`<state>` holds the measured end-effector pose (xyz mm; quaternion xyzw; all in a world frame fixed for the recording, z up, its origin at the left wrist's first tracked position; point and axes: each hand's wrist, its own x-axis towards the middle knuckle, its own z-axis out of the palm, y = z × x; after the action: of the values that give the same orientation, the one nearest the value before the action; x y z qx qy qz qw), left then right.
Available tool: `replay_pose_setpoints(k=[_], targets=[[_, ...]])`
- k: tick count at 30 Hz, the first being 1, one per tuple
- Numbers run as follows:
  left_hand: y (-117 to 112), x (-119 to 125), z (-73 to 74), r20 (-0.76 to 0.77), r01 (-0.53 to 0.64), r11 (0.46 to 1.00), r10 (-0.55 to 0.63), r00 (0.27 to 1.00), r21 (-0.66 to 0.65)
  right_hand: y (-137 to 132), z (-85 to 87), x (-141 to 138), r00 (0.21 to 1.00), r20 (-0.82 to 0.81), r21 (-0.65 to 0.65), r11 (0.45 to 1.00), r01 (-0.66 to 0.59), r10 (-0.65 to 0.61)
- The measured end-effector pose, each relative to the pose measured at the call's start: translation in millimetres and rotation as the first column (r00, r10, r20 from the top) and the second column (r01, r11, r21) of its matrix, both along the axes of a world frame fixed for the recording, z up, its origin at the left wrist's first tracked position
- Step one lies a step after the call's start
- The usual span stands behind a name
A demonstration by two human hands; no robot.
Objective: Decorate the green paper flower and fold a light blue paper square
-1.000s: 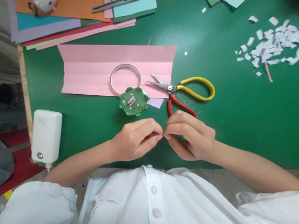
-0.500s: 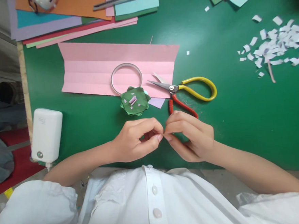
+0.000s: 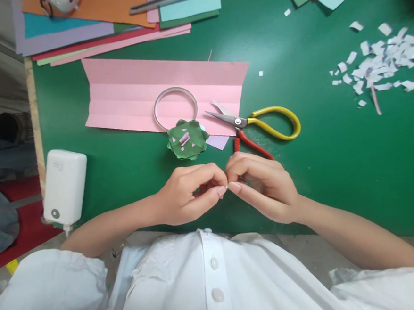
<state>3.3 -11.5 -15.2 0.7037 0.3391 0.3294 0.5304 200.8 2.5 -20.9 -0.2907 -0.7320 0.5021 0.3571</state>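
Note:
My left hand and my right hand meet fingertip to fingertip over the near edge of the green mat. Both pinch something tiny between thumb and forefinger; it is too small to name. Just beyond them lies a crumpled green paper flower dotted with small lilac bits. A tape ring rests on a folded pink sheet behind the flower. Scissors with one yellow and one red handle lie right of the flower, the red handle close to my right knuckles.
A white charger-like box sits at the mat's left edge. Stacked coloured sheets with a utility knife lie at the back left. A heap of white paper scraps is at the far right.
My right hand has rotated slightly, thumb now showing under the forefinger, and shifted a little toward the scissors. The left hand has barely moved. Pinch is kept.

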Motion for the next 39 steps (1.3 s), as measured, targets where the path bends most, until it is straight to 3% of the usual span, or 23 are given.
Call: replay_pose_setpoints(k=[4,8,11,15,17,19,21,26,35,39], targets=[[-0.6,-0.2,-1.2,0.004,-0.022,1.0,0.022,1.0,-0.014,-1.8,-3.0,-1.6,0.999,0.007,0.051,0.998,0.038,-0.038],[-1.4,-0.1,-2.9,-0.008,-0.052,0.998,0.051,0.999,-0.034,-5.7,-11.0,-3.0,0.994,0.001,0.256,0.961,0.106,-0.11],[-1.7,0.2,-2.8,-0.01,-0.074,0.996,0.074,0.997,-0.053,-6.5,-15.3,-2.4,0.987,0.048,0.442,0.889,0.119,-0.156],[-2.0,0.6,-1.8,-0.023,-0.102,0.992,0.101,0.995,-0.071,-3.3,-16.3,-1.2,0.966,0.135,0.663,0.745,0.078,-0.221],[-2.4,0.7,-1.4,-0.037,-0.108,0.992,0.106,0.994,-0.062,-1.1,-16.2,-1.2,0.961,0.163,0.731,0.682,0.035,-0.225],[-2.8,0.9,-1.4,-0.05,-0.114,0.993,0.112,0.992,-0.034,0.3,-16.3,-1.5,0.959,0.171,0.755,0.655,0.018,-0.224],[-3.2,1.0,-1.5,-0.069,-0.119,0.993,0.118,0.991,-0.012,0.6,-16.2,-1.9,0.96,0.176,0.748,0.664,0.014,-0.218],[-3.3,0.6,-2.3,-0.097,-0.111,0.994,0.11,0.989,-0.003,-2.1,-15.3,-2.1,0.959,0.202,0.662,0.749,0.014,-0.197],[-3.0,0.5,-2.6,-0.093,-0.105,0.994,0.105,0.99,0.005,-4.3,-14.1,-3.0,0.981,0.119,0.496,0.865,0.074,-0.152],[-1.4,-0.3,-0.4,-0.071,-0.135,0.99,0.137,0.988,0.035,6.9,-5.5,5.6,0.973,0.087,0.46,0.875,0.151,-0.214]])
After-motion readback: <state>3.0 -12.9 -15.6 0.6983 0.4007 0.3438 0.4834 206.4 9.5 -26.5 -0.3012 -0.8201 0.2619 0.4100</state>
